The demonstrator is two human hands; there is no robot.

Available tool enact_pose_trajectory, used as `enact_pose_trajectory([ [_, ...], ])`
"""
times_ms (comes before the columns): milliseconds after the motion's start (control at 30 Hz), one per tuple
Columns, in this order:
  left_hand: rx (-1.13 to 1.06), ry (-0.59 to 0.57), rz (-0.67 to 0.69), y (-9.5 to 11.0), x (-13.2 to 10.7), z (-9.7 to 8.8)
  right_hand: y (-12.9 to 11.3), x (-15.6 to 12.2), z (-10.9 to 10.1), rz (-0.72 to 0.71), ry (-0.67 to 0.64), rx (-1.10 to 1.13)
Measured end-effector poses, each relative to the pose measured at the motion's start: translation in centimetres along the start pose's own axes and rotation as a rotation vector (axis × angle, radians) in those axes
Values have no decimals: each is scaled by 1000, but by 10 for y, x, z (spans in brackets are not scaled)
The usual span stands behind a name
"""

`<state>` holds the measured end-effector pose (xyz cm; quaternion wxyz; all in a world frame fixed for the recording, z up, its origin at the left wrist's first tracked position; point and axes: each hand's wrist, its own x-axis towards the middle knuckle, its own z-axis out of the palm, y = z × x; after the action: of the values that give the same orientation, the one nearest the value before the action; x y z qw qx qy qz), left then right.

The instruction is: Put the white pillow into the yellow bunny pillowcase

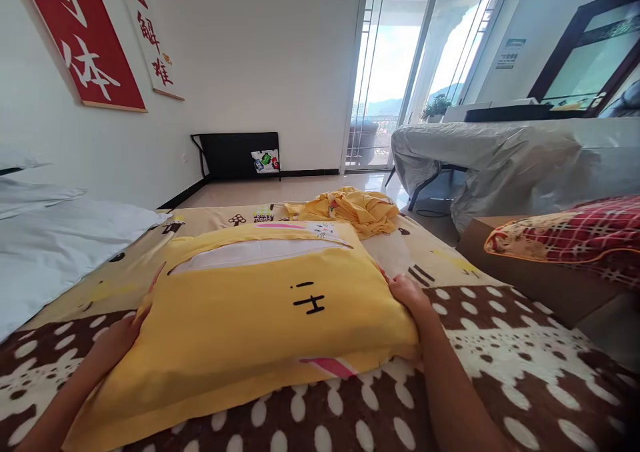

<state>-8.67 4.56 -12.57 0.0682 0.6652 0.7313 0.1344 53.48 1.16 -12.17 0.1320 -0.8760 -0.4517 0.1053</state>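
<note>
A pillow in a yellow pillowcase [225,312] lies flat before me, with a black "Hi" print that reads upside down from here. Through a long slit near its far edge, the white pillow [235,253] inside shows. My left hand [119,335] grips the pillowcase's left edge, its fingertips partly hidden by the fabric. At the opposite edge, my right hand [409,293] is closed on the cloth, and some of its fingers are tucked out of sight. Beyond the pillow, a crumpled yellow cloth [350,210] sits on the bed.
Under the pillow spreads a brown-and-white dotted blanket [480,345]. White pillows [65,245] are piled at the left. To the right, a red plaid cushion [580,235] rests on a cardboard box [530,275]. A plastic-covered table [500,145] stands behind it.
</note>
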Motion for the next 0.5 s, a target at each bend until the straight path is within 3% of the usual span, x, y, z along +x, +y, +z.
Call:
enact_pose_trajectory([
  [67,-11,-47,-122,8,-3,-20,-5,-7,-10,55,32,-15],
  [133,-18,49,-156,32,-10,-43,-18,-20,-21,29,158,-4],
  [200,-40,242,-32,70,-16,-62,-38,-38,-29,-174,351,78],
  [267,-142,313,47,116,-19,-73,-62,-56,-29,-510,456,188],
  [333,-211,283,252,159,-14,-70,-80,-68,-22,-785,357,217],
  [367,-198,236,371,176,-9,-65,-86,-71,-16,-854,275,207],
  [433,-135,124,498,196,3,-48,-88,-67,-7,-867,141,188],
  [500,-95,48,501,202,16,-32,-81,-57,-1,-798,88,215],
])
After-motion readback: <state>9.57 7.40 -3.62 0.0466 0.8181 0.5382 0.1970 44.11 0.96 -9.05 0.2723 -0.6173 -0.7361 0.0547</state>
